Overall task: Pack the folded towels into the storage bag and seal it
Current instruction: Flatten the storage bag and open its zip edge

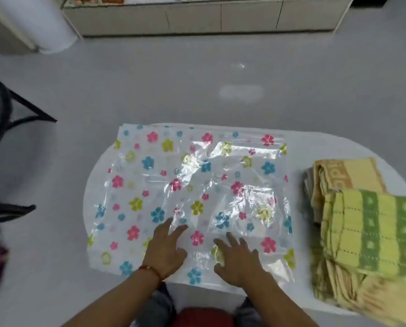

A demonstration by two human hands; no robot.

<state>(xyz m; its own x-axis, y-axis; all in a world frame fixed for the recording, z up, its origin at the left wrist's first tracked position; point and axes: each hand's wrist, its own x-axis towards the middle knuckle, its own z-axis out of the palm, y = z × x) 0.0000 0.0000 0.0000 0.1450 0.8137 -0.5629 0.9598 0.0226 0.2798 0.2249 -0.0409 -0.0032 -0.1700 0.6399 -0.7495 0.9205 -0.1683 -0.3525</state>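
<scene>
A clear plastic storage bag printed with pink, blue and yellow flowers lies flat and crinkled across the white oval table. My left hand and my right hand rest palm-down on the bag's near edge, fingers spread, gripping nothing. A stack of folded towels sits on the table's right side: a yellow-green checked towel on top, an orange-tan one behind it. The towels are outside the bag.
A black chair frame stands on the grey floor to the left. A long white cabinet runs along the far wall. A red stool shows between my knees at the bottom edge.
</scene>
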